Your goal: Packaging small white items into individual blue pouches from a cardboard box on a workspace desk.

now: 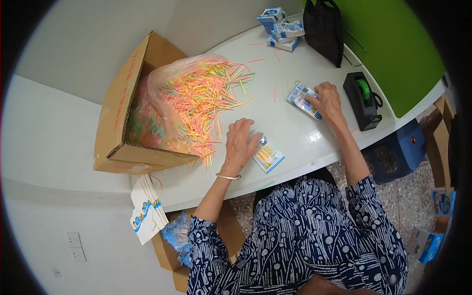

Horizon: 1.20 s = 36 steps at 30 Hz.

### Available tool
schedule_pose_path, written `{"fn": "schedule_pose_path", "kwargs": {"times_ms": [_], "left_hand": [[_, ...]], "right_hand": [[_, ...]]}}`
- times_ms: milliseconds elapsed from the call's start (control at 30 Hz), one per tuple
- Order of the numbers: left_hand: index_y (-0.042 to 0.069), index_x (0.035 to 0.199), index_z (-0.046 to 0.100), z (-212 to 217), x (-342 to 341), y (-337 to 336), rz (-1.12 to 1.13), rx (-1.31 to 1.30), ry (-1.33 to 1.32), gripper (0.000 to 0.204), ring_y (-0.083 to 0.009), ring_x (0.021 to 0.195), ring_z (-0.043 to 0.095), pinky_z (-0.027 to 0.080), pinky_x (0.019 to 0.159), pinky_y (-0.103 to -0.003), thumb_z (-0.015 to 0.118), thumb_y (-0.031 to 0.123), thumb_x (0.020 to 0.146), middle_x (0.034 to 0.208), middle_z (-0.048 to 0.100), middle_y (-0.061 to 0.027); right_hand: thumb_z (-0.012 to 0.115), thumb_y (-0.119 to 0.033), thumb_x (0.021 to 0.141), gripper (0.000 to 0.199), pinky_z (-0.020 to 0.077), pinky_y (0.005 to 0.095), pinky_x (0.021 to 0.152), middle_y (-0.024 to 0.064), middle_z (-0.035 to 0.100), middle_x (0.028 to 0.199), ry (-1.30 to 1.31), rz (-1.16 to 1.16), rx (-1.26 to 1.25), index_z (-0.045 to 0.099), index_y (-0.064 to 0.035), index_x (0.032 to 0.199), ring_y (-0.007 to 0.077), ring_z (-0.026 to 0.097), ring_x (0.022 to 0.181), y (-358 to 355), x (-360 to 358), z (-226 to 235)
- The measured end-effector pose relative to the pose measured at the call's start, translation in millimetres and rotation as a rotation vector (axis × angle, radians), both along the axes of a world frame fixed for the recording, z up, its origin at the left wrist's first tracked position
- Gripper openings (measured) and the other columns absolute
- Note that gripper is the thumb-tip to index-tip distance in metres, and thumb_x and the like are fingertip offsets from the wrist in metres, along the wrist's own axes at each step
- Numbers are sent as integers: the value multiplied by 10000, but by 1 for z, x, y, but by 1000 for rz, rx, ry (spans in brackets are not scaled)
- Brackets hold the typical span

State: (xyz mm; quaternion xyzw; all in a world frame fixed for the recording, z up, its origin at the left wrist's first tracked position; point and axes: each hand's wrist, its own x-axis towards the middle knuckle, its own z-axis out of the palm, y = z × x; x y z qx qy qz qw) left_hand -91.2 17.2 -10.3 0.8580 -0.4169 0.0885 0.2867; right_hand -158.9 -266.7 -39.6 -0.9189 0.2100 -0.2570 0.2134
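Note:
My left hand (239,147), a bangle on its wrist, hovers low over the table with fingers apart. Its thumb reaches the upper left edge of a small clear packet (267,155) holding several pale yellow sticks. A second packet (301,100), blue and white, lies farther right. My right hand (330,104) rests at this packet's right side, thumb over its edge and the other fingers spread and slightly bent. Left of my left hand, a large heap of thin pink, yellow and green sticks (201,98) spills from a plastic bag.
A cardboard box (118,118) lies on its side around the bag. A black tape dispenser (361,103) stands at the right, a black bag (324,29) and small blue-and-white boxes (280,29) at the back. Folded white cartons (147,209) hang over the left edge. Loose sticks dot the white table (314,137).

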Motion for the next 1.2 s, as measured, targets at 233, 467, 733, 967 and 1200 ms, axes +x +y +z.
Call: {"fn": "schedule_pose_path", "kwargs": {"times_ms": [233, 467, 733, 967, 1200], "left_hand": [[41, 1064, 568, -11, -4, -11, -105, 27, 128, 352, -323, 1009, 496, 405, 830, -425, 677, 179, 759, 1101, 558, -129], [18, 1064, 577, 16, 6, -37, -33, -195, 166, 336, -259, 998, 543, 435, 856, -364, 677, 200, 800, 1092, 594, -118], [-3, 958, 616, 29, 19, -32, -147, -371, 800, 208, -195, 802, 607, 467, 741, -304, 656, 131, 804, 869, 648, -120], [-10, 893, 615, 22, 18, -13, -81, -389, 522, 100, -58, 743, 555, 447, 673, -209, 626, 78, 847, 779, 629, -20], [-18, 882, 641, 28, 18, -7, -2, -302, 532, 103, -53, 690, 550, 447, 636, -219, 621, 73, 838, 736, 635, -23]], "right_hand": [[660, -180, 776, 190, 403, 396, 844, 132, 583, 964, -120, 98, 170, 685, -6, 851, 295, 518, 939, -4, 7, -14], [650, -150, 794, 171, 401, 377, 820, 113, 599, 937, -426, 136, -39, 655, -19, 904, 276, 530, 909, 23, 3, 18], [669, -173, 790, 271, 457, 294, 708, 105, 647, 903, -279, 561, 662, 624, 6, 988, 192, 597, 822, 67, -3, 42], [641, -191, 798, 249, 440, 285, 670, 97, 629, 773, 29, 714, 702, 651, 36, 901, 154, 566, 725, 78, 6, 43], [621, -198, 827, 228, 401, 284, 561, 81, 583, 641, 35, 703, 680, 663, 24, 856, 127, 514, 601, 81, 16, 32]]}}
